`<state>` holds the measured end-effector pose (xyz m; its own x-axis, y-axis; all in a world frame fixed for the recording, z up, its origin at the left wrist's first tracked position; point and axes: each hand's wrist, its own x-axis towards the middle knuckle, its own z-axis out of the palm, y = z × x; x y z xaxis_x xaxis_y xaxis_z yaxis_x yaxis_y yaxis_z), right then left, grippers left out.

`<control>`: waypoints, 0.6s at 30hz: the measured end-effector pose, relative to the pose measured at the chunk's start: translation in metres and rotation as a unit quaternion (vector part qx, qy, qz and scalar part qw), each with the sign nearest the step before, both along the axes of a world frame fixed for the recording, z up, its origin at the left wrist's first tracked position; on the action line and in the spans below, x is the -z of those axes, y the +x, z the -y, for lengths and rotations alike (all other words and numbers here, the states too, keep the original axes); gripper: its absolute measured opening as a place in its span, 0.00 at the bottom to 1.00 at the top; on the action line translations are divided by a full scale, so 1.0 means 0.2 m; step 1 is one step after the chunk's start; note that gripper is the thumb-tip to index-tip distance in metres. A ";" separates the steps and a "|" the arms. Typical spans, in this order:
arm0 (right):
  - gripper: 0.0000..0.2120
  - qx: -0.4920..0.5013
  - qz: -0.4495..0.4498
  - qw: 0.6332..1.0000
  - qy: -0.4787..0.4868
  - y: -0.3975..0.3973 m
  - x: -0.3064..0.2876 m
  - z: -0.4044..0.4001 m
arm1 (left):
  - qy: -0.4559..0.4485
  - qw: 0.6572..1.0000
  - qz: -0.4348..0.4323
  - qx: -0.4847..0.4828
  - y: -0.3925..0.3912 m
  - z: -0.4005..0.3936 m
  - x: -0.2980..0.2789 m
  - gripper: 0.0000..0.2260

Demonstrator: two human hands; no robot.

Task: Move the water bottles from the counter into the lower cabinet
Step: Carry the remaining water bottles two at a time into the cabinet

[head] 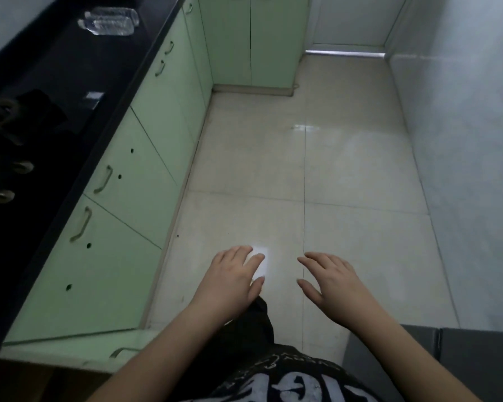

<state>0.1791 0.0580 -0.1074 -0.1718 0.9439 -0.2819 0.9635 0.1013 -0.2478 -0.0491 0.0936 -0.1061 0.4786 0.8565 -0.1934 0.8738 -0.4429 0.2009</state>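
Observation:
Clear plastic water bottles [109, 21] lie on their sides at the far end of the black counter [70, 82], at the upper left. Pale green lower cabinets [134, 181] with metal handles run under the counter, their doors closed. At the bottom left, one green door [70, 349] with a handle stands swung out. My left hand [230, 282] and my right hand [331, 282] hover side by side over the floor, fingers straight and spread, holding nothing. Both are far from the bottles.
A black stove with knobs [9, 169] sits on the near part of the counter. Beige floor tiles [331, 169] stretch ahead to more green cabinets [250, 39] and a doorway. A pale wall [462, 140] stands on the right, a grey box [447, 358] at the lower right.

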 end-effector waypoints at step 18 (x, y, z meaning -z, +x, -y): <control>0.28 0.146 -0.013 0.987 0.060 0.18 -0.18 -1.76 | -0.035 0.997 0.057 0.049 0.22 -1.90 -0.10 0.30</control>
<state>0.2152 0.4102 -0.0719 0.1079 0.9806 -0.1635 0.9495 -0.1504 -0.2754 -0.0043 0.4735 -0.0851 0.5813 0.7910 -0.1907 0.7970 -0.5064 0.3290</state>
